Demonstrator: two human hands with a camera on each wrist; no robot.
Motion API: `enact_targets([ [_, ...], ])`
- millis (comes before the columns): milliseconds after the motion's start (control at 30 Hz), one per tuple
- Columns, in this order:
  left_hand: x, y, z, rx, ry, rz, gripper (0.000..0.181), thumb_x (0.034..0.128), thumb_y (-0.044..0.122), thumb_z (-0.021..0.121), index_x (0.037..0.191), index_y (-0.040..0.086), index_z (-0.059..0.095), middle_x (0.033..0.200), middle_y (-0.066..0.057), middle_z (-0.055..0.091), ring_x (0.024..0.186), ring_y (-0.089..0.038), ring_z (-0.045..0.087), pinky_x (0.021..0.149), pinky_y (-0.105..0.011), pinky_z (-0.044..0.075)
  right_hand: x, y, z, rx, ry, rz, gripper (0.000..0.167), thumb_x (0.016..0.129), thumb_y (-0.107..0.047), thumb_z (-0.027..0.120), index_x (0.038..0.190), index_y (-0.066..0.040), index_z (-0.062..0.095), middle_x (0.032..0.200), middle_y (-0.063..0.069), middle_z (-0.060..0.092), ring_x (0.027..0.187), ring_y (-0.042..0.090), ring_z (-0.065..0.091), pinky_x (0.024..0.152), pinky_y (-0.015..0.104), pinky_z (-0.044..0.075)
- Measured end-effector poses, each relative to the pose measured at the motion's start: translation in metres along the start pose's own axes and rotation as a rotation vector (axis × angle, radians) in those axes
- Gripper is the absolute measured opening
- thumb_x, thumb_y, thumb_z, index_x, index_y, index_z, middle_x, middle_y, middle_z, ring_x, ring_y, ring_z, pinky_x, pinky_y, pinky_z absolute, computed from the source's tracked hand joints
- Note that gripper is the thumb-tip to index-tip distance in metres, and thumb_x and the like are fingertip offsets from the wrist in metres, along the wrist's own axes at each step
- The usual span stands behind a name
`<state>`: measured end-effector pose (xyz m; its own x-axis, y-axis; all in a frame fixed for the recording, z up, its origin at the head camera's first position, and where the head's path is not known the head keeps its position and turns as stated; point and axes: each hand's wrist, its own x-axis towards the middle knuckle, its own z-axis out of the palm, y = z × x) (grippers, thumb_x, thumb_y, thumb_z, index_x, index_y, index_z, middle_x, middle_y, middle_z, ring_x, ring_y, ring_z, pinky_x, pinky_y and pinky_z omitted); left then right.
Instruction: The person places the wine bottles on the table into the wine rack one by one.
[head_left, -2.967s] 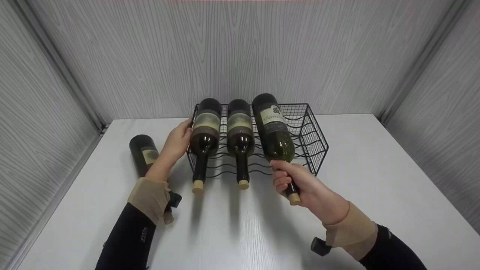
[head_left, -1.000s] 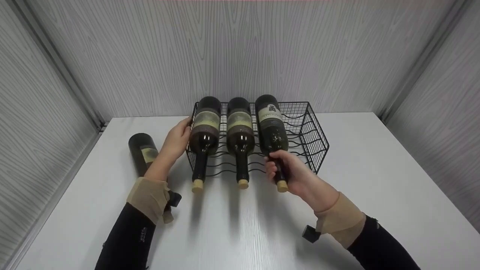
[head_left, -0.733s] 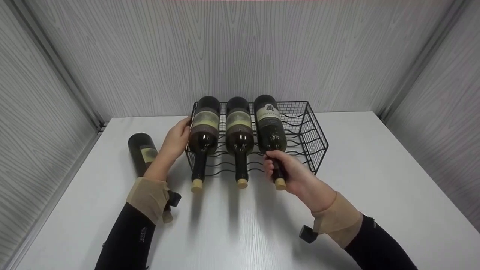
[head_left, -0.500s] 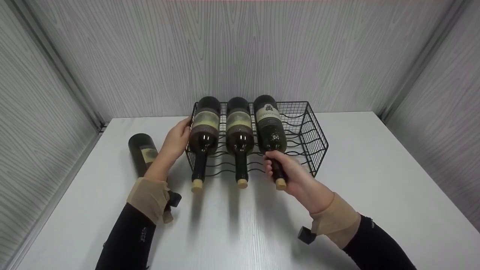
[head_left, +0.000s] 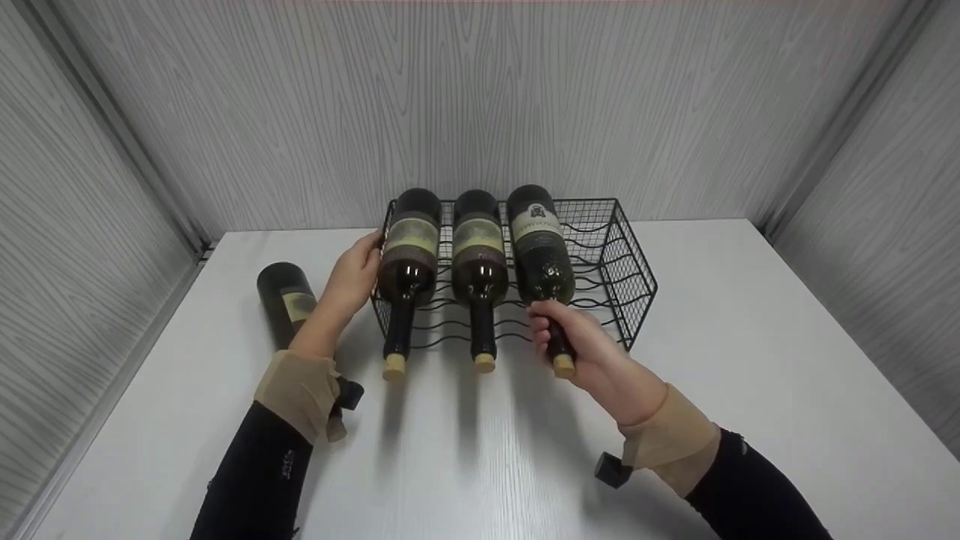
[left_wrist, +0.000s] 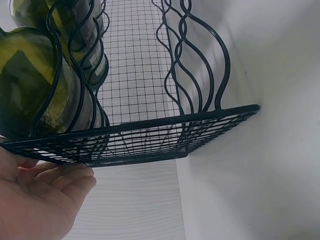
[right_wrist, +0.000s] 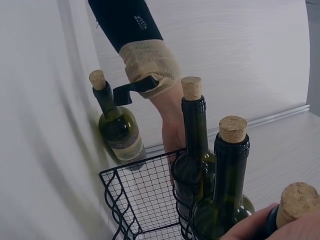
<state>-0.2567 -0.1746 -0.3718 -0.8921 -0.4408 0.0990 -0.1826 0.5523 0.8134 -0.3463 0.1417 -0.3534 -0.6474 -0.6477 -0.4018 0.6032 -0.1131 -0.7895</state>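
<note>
Against the rack (head_left: pixel 636 242), the left hand (head_left: pixel 351 277) rests relaxed; the right hand (head_left: pixel 583 341) grips a bottle (head_left: pixel 541 247).

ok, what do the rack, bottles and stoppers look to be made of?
Rack: likely metal wire with a dark, smooth coating, perhaps paint; slim bent bars and fine mesh suggest it.
Bottles: probably glass, dark green and glossy; sharp highlights, see-through green in the wrist views.
Stoppers: look like cork, tan and matte, with speckled grain; natural or agglomerated, can't tell.
</note>
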Motion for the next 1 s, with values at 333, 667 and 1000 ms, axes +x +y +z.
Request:
enact_targets([
  [333,0.0024,-0.0007,0.0009,-0.008,0.016,0.014,0.053,0.1148,0.013,0.027,0.163,-0.008,0.029,0.168,-0.029,0.036,0.161,-0.04,0.03,0.136,-0.049,0.022,-0.001,-0.0016,0.0012,0.003,-0.005,0.0,0.013,0.106,-0.008,0.054,0.096,-0.003,0.06,0.065,-0.005,0.054,0.051,0.002,0.05,0.045,0.012,0.044],
  [667,0.0024,-0.0018,0.0025,-0.011,0.022,0.029,0.052,0.1142,0.011,0.028,0.163,-0.008,0.029,0.167,-0.029,0.036,0.16,-0.041,0.03,0.136,-0.05,0.022,-0.0001,-0.0014,-0.0023,-0.031,0.021,0.008,0.01,0.106,-0.009,0.055,0.099,-0.003,0.06,0.064,-0.005,0.054,0.05,0.002,0.05,0.044,0.012,0.045],
  [1000,0.0005,-0.0001,0.002,-0.019,0.008,-0.013,0.053,0.1159,0.016,0.025,0.165,-0.005,0.027,0.171,-0.025,0.032,0.163,-0.039,0.025,0.137,-0.048,0.019,0.0001,-0.0027,-0.0018,0.017,-0.029,0.033,0.014,0.108,-0.01,0.052,0.096,-0.004,0.059,0.067,-0.005,0.053,0.052,0.002,0.05,0.046,0.012,0.045],
])
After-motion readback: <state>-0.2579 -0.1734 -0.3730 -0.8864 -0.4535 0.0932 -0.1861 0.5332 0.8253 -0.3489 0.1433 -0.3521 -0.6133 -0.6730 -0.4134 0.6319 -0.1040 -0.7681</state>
